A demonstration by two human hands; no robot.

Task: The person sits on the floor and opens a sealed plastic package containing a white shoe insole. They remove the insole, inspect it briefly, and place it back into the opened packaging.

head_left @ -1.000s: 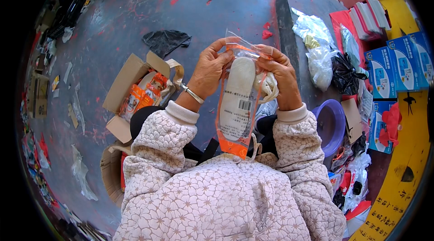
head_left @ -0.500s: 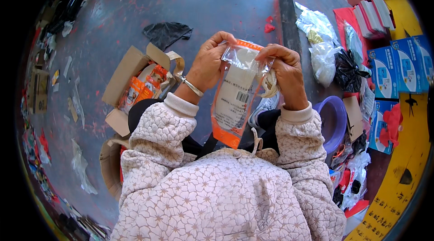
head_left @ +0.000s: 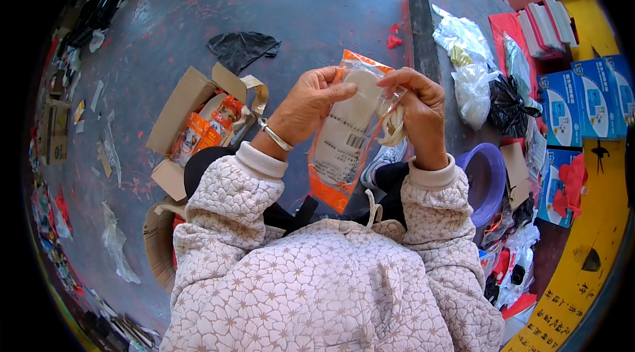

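Observation:
A clear plastic packet [head_left: 338,147] with orange ends hangs tilted between my two hands, above my lap. Inside it lies a pale, long rounded piece shaped like an insole, with dark print and a barcode. My left hand [head_left: 305,104] pinches the packet's left edge near the top, thumb laid across the front. At the upper right edge, my right hand [head_left: 418,104] grips the clear film between thumb and fingers. A cream-coloured bundle of strands or bands [head_left: 394,126] hangs below my right fingers; how it is held is hidden.
An open cardboard box [head_left: 178,114] with orange packets stands left of my knees, a second box [head_left: 157,239] nearer me. To the right are a purple basin [head_left: 486,183], plastic bags [head_left: 473,91] and blue boxes [head_left: 562,107]. A black bag [head_left: 243,49] lies ahead.
My left hand has slid down from the packet's top corner to its side, with the thumb now across the front. The packet's top edge tilts more; my right hand keeps its grip.

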